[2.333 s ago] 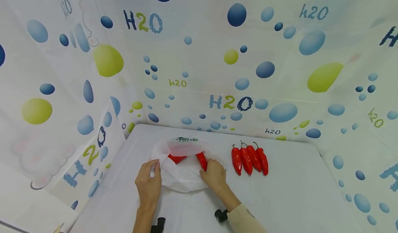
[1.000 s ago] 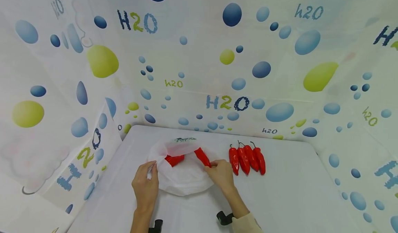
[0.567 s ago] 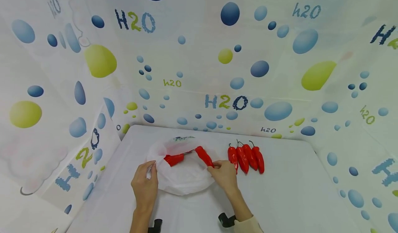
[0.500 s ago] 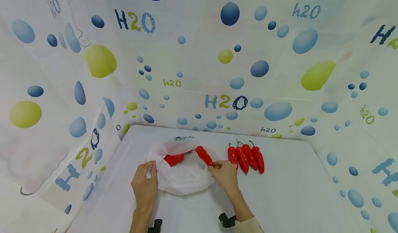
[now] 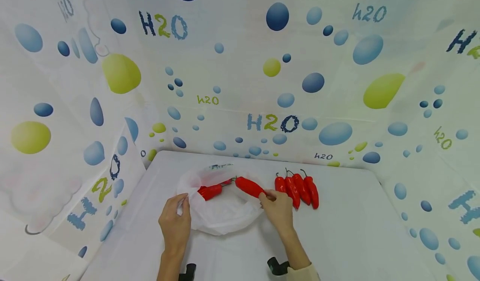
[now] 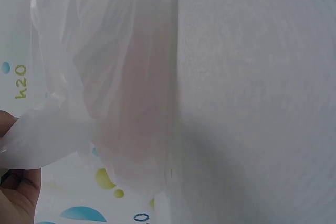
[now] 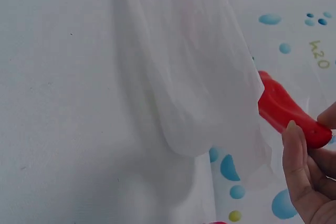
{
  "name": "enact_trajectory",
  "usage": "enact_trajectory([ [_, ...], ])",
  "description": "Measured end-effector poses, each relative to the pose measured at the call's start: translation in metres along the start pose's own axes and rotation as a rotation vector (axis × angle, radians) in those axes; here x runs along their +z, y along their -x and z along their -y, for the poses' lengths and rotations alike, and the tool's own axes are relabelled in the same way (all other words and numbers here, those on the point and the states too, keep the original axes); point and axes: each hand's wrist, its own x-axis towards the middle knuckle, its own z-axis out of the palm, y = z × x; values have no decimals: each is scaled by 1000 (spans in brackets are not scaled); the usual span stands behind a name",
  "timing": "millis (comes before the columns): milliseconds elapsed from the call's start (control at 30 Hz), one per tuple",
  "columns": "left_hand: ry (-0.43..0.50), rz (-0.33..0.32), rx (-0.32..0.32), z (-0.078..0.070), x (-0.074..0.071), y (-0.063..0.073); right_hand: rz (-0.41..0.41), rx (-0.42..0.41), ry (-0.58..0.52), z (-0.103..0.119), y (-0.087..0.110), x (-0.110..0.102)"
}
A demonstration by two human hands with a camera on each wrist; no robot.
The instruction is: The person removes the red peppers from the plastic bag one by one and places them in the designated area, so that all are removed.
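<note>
A white translucent plastic bag [image 5: 221,222] lies on the table with its mouth spread. My left hand [image 5: 175,220] pinches the left side of its rim; the left wrist view shows the film between thumb and finger. With my right hand [image 5: 278,210] I pinch the tip of a red chili pepper [image 5: 249,186] at the bag's right rim, its stem pointing left over the opening. In the right wrist view the bag edge covers part of that pepper [image 7: 286,106]. Another red pepper [image 5: 211,191] shows inside the bag, partly hidden by the film.
Several red peppers [image 5: 313,193] lie side by side on the white table [image 5: 356,222], just right of the bag and partly behind my right hand. A patterned sheet [image 5: 240,64] hangs around the table's back and sides.
My right hand has moved right and slightly up, drawing the pepper out until most of its body shows over the bag's mouth. My left hand keeps its hold on the rim.
</note>
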Motion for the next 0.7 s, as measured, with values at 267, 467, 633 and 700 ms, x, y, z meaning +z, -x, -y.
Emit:
enact_trajectory([
  [267,-3,-3,4,1,1,0,-70,-33,-50,0,-6,-10],
  [467,-3,-14,12,2,3,1,-101,-71,-111,-3,-12,-18],
  [633,-1,-21,14,4,4,2,-107,-92,-150,-3,-14,-25],
  [700,-4,-25,19,4,4,2,-112,-81,-167,-3,-14,-28],
])
